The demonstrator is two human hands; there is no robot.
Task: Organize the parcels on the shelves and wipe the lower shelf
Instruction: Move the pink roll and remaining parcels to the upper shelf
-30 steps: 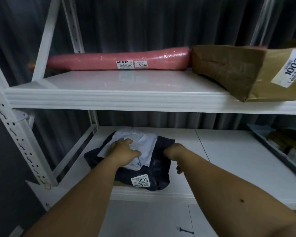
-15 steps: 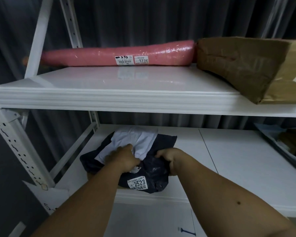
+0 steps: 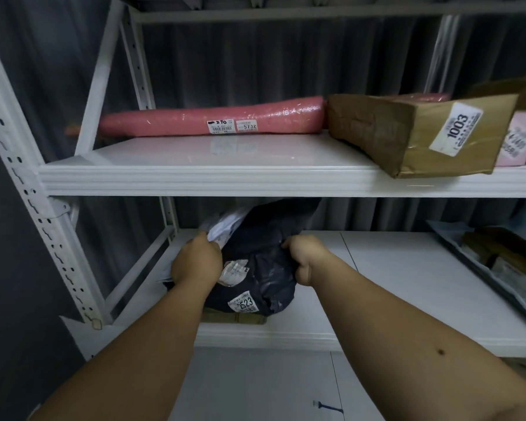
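A dark plastic parcel [image 3: 264,262] labelled 2523 is tilted up off the lower shelf [image 3: 392,275], its top edge near the underside of the upper shelf [image 3: 225,177]. My left hand [image 3: 196,264] grips its left side together with a white parcel [image 3: 222,227] that lies against it. My right hand [image 3: 305,258] is closed on the dark parcel's right edge. A flat brown parcel [image 3: 234,318] shows under the dark one at the shelf's front edge.
On the upper shelf lie a long pink roll [image 3: 213,118], a brown paper parcel [image 3: 413,135] labelled 1003 and a pink parcel [image 3: 516,141]. More parcels [image 3: 504,262] are stacked at the lower shelf's right end. A white perforated upright [image 3: 28,183] stands at left.
Both hands closed on the dark and white parcels and lifted them from lying flat to tilted upright. The view has shifted and now shows more of the upper shelf.
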